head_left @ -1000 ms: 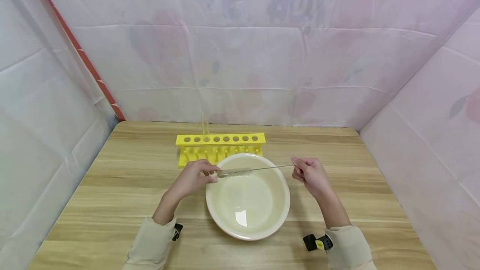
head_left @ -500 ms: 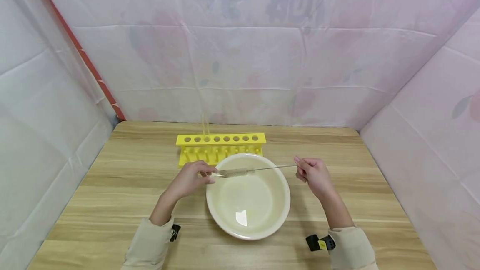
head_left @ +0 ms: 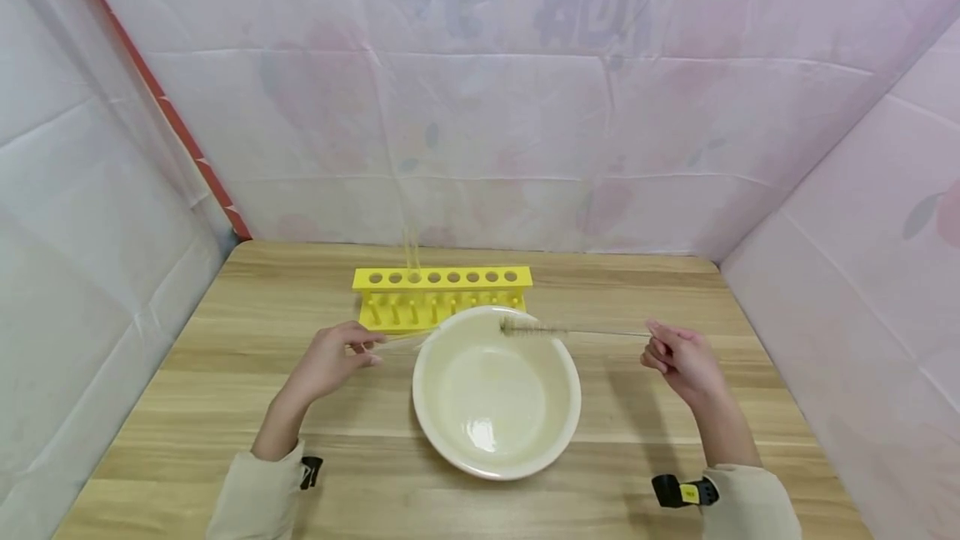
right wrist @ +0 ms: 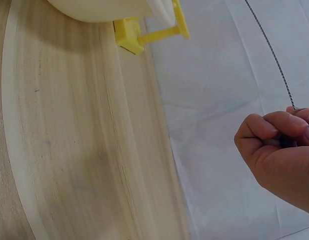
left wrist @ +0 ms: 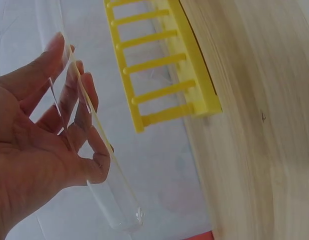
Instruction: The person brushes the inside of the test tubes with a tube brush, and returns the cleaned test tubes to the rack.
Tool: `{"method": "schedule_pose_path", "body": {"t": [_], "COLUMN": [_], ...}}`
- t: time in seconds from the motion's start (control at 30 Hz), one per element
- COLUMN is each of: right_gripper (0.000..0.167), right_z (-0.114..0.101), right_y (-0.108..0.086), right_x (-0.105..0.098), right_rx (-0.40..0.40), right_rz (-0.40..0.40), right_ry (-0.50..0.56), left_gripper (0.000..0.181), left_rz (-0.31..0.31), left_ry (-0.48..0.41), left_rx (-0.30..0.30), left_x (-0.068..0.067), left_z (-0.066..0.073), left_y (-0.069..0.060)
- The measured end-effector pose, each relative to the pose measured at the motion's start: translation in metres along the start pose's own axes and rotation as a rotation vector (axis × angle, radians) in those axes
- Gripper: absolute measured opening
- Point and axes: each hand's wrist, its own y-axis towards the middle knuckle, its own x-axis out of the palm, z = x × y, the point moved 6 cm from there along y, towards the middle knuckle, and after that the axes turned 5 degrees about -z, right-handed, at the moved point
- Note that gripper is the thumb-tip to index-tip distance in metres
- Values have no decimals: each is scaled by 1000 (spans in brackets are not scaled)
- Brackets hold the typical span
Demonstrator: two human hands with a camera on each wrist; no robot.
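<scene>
Between the thumb and fingers of my left hand [head_left: 330, 361] is a clear glass test tube [left wrist: 114, 205], tilted, its other end reaching over the basin's left rim in the head view. My right hand [head_left: 686, 361] pinches the twisted wire handle of a test tube brush [head_left: 532, 328]. The bristle head hangs over the far right part of a cream basin [head_left: 572, 407], apart from the tube. In the right wrist view the wire [right wrist: 274, 55] runs up from my curled fingers. Liquid seems to lie in the basin, where a reflection shows.
Behind the basin stands a yellow test tube rack [head_left: 442, 277], partly hidden by it. Another clear test tube [head_left: 412, 252] stands upright in one of its holes. Patterned white sheeting [head_left: 480, 123] walls in the wooden table [head_left: 225, 382] at the back and sides.
The brush has come out of the test tube. My right hand has moved right with the brush, and my left hand has moved left with the tube.
</scene>
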Motion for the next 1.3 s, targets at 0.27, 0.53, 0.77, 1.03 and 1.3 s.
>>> {"method": "schedule_pose_path", "body": {"t": [0.27, 0.53, 0.77, 1.03, 1.3], "right_gripper": [45, 44, 44, 44, 44], "right_z": [2, 4, 4, 5, 8], "right_y": [1, 4, 5, 7, 9], "right_x": [7, 19, 26, 32, 34], "right_rx": [16, -9, -14, -20, -2], "right_rz": [-14, -40, -49, -49, -38], "right_ry": [-50, -97, -82, -90, -119], "left_gripper": [25, 24, 24, 25, 23], "left_rz": [-40, -39, -47, -55, -45], "left_ry": [-25, -37, -34, -19, 12], "left_rx": [-6, -30, -37, -49, -62], "left_x": [8, 16, 19, 22, 23], "left_z": [5, 12, 19, 24, 24], "left_y": [3, 7, 8, 10, 11]}}
